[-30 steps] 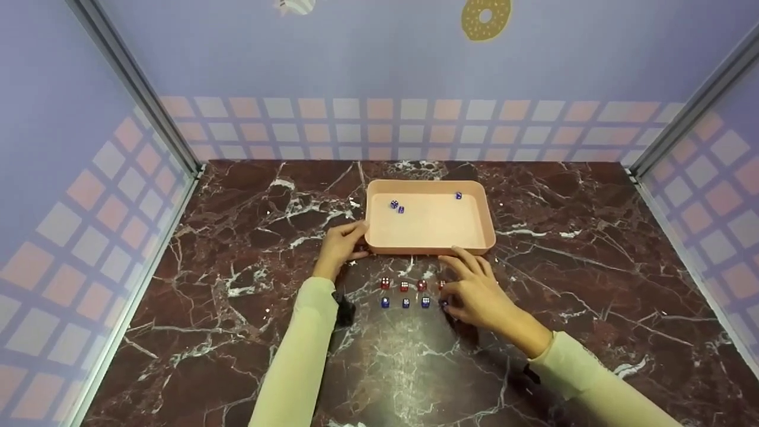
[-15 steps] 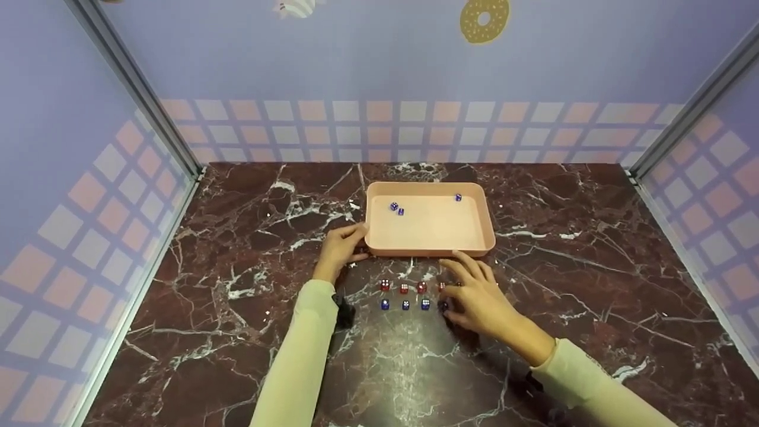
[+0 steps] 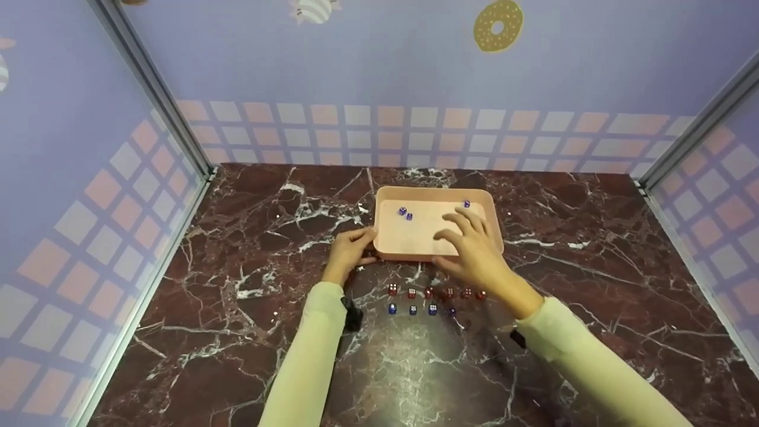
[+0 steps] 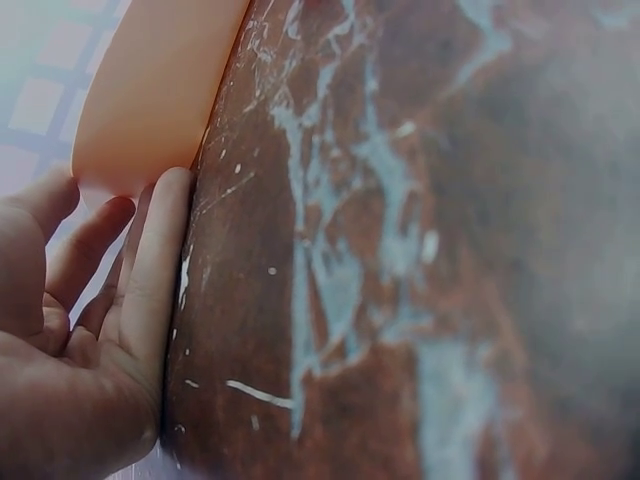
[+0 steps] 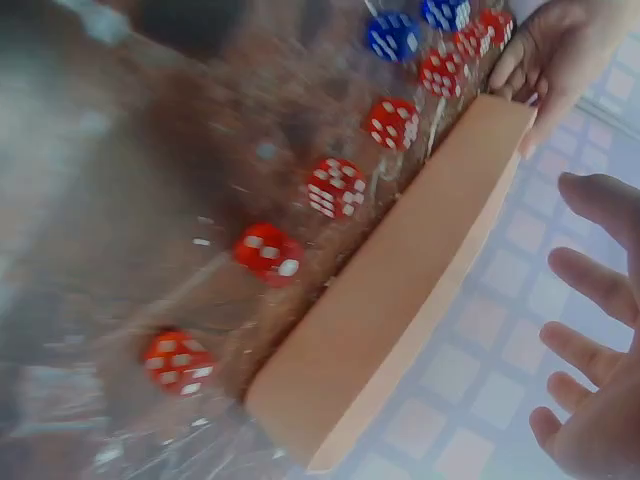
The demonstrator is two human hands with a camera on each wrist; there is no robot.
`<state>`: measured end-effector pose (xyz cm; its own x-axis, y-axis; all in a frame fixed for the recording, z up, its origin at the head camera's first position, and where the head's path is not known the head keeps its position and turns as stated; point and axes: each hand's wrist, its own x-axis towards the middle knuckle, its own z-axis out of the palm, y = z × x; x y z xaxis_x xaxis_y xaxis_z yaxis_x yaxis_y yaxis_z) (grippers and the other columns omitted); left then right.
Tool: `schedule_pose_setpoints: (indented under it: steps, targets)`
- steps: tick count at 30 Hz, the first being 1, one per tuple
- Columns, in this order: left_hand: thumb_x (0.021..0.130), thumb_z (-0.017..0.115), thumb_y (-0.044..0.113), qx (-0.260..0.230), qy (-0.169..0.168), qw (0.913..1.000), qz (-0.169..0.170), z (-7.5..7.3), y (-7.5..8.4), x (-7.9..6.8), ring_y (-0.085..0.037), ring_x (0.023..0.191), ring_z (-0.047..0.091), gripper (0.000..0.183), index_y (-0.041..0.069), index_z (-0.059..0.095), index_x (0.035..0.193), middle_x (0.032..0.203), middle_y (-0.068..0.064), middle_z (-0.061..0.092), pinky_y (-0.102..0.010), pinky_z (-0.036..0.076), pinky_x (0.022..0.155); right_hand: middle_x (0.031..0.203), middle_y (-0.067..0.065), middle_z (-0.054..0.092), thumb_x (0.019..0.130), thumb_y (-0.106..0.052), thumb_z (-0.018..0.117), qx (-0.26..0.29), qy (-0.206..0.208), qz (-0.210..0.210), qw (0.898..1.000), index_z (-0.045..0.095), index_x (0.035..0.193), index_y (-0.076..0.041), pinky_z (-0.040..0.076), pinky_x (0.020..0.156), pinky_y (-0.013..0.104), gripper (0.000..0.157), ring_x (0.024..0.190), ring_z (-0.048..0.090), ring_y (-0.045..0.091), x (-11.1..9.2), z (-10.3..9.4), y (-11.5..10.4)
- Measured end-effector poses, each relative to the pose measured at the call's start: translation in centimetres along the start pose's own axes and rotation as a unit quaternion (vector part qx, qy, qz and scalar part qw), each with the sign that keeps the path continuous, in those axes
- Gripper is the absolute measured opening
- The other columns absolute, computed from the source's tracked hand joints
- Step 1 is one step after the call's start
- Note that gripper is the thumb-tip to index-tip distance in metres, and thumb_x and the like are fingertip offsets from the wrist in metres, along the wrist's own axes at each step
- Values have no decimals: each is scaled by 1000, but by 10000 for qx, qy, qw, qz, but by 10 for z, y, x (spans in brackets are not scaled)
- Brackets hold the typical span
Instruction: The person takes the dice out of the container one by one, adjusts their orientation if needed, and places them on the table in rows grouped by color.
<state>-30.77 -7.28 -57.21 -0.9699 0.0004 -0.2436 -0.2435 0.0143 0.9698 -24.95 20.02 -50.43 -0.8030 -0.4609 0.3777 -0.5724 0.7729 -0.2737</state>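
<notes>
My left hand (image 3: 350, 254) holds the left front corner of a shallow peach tray (image 3: 409, 257). In the left wrist view, the thumb (image 4: 55, 200) is at the rim and the other fingers are low against the wall. Over the front of the tray, my right hand (image 3: 474, 252) is spread with fingers slightly bent, holding nothing. Three blue dice lie in the tray: one die (image 3: 466, 203) at back right and a close pair (image 3: 405, 213) at left. In front of it run a row of red dice (image 3: 412, 293) and, nearer me, a row of blue dice (image 3: 413, 309).
The dark red marble tabletop (image 3: 267, 344) with white veins carries everything. A tiled back wall (image 3: 356, 136) stands behind the tray, and side panels rise at left and right. A black wrist strap (image 3: 353, 317) is on my left forearm.
My right hand has lifted off the blue die at the right end of the front row and moved forward over the tray, uncovering red dice. The left hand stays at the tray's corner.
</notes>
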Motion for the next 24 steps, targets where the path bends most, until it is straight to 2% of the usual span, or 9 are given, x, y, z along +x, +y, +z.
schedule_pose_setpoints:
  steps: [7,11,14,20,24]
  targets:
    - [104,73,24,-132,76,9999,25,-3,-1,1,-25,95,76,40,4,70,139,117,-23,76,-36,68,78,140,20,60,90,-25,83,52,-192,433,9989,75,114,-7,36,112,64,31,140,45,44,45,14,-4]
    - [104,73,24,-209,4,9998,24,-2,-1,1,-24,94,77,40,3,70,138,116,-23,76,-36,68,78,136,19,61,90,-21,83,49,-325,845,9959,76,114,-4,34,114,64,29,137,46,42,67,23,4]
    - [104,72,23,-212,14,9998,25,-2,-3,0,-23,92,77,39,3,71,137,115,-23,77,-36,68,77,135,19,62,92,-20,81,-9,-573,1093,9924,77,116,-4,34,117,63,30,136,46,41,82,32,10]
    - [104,71,21,-88,66,9999,86,-2,-1,-2,-21,87,77,35,3,73,134,111,-23,78,-34,68,75,138,21,61,95,-20,77,-186,-1075,1549,9819,77,122,-4,32,121,63,31,138,46,44,101,52,22]
    - [104,73,23,-18,89,9999,131,-2,0,0,-19,85,76,35,4,74,133,110,-22,78,-33,68,74,136,22,61,97,-21,75,-240,-1213,1779,9763,76,125,-4,34,120,61,33,136,48,44,108,62,24]
